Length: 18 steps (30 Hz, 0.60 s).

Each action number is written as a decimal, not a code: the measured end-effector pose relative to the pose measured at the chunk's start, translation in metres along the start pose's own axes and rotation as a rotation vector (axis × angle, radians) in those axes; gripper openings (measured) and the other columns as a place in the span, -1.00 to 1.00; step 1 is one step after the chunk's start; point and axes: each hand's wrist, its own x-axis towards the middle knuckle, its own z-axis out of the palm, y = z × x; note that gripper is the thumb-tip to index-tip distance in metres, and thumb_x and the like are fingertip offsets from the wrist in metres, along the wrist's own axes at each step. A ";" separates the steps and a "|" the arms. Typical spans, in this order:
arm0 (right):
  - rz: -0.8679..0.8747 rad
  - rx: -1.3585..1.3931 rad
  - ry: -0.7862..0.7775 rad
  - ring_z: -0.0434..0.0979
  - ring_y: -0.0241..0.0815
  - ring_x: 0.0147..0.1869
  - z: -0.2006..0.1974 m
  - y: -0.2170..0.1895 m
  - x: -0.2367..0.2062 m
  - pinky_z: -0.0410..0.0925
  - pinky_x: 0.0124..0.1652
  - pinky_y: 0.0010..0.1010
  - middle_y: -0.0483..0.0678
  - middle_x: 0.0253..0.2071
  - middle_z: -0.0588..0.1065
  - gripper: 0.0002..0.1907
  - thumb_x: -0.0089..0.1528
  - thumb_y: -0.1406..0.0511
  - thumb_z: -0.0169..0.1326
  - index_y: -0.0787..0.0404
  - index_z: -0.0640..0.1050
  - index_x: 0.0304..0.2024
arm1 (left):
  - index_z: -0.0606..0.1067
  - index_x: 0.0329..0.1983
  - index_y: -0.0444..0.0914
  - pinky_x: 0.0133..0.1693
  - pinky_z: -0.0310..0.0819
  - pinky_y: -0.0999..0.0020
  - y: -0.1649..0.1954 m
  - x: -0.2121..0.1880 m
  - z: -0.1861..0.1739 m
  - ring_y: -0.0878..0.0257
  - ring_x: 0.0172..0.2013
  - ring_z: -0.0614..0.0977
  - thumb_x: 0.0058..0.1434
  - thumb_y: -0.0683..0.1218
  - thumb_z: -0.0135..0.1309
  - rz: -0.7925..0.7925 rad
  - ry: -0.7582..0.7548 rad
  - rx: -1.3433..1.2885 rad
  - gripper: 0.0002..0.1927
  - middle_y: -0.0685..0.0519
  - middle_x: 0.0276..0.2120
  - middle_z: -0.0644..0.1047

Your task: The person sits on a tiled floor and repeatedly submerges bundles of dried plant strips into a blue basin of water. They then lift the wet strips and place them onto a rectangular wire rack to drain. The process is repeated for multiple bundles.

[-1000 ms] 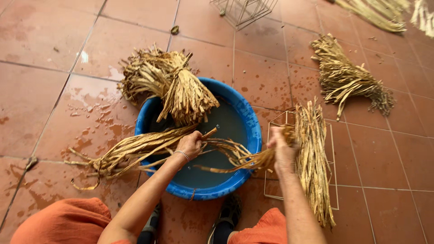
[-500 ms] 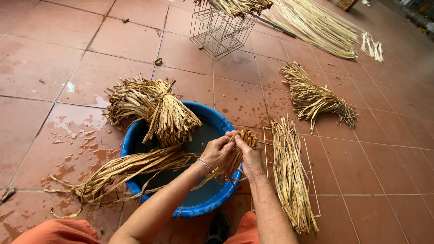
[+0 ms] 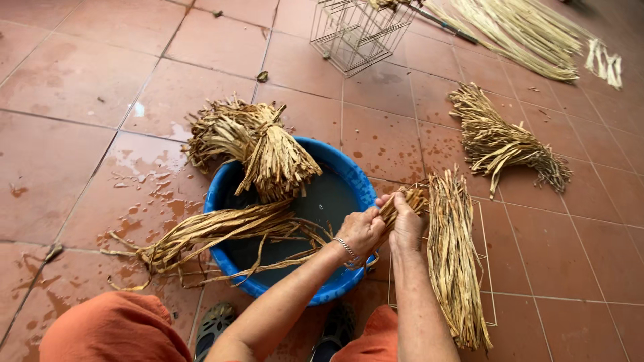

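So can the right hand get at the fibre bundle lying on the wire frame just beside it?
Probably yes. The right hand is shut on a fibre strip together with the left hand, so it must let go first. The fibre bundle on the wire frame lies right beside it, with nothing between.

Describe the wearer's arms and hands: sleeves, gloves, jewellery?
Both forearms are bare, with no sleeves in view and no gloves. The left hand has a thin silver-coloured chain bracelet at the wrist. The right hand shows no ring, watch or band that can be made out. Orange trousers cover the knees below the arms.
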 end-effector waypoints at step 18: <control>-0.069 -0.080 0.466 0.57 -0.19 -0.44 -0.028 -0.030 0.009 0.59 -0.36 -0.20 -0.04 -0.44 0.51 -0.90 0.33 0.39 0.02 0.20 0.50 -0.31 | 0.47 -0.34 -0.31 -0.33 0.50 0.14 -0.014 -0.041 -0.010 0.05 -0.52 0.56 0.26 -0.05 -0.22 -0.039 -0.376 -0.216 -0.71 -0.11 -0.59 0.51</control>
